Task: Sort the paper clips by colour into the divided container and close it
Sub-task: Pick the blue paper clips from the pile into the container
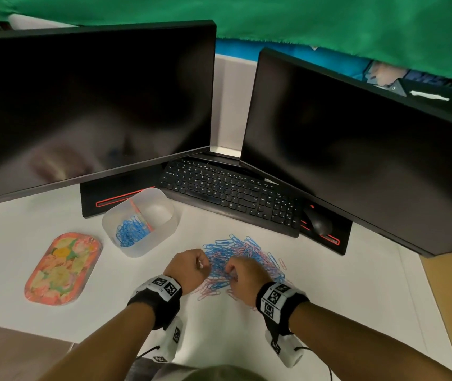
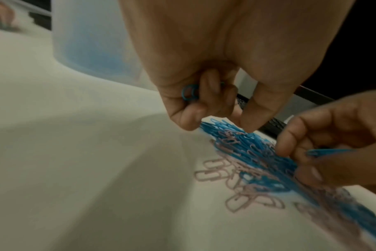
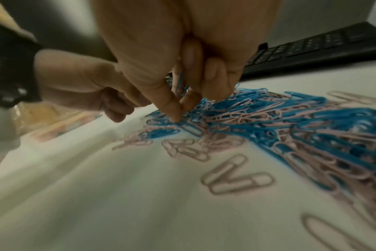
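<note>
Currently: blue-picking step. Left hand (image 2: 195,95) curls round blue clips (image 2: 190,92); right hand (image 3: 182,81) pinches more from mixed pile (image 1: 244,259) mid-desk. Divided container (image 1: 139,224), open, toward desk's left, lid (image 1: 62,268) beside. Next, probably: drop blues in blue compartment.

The counter (image 1: 329,284) is smooth, matt white. The container (image 1: 139,243) is frosted translucent plastic. The clips (image 3: 279,122) look smooth, coated blue and pink. The monitors (image 1: 90,105) are glossy black.
</note>
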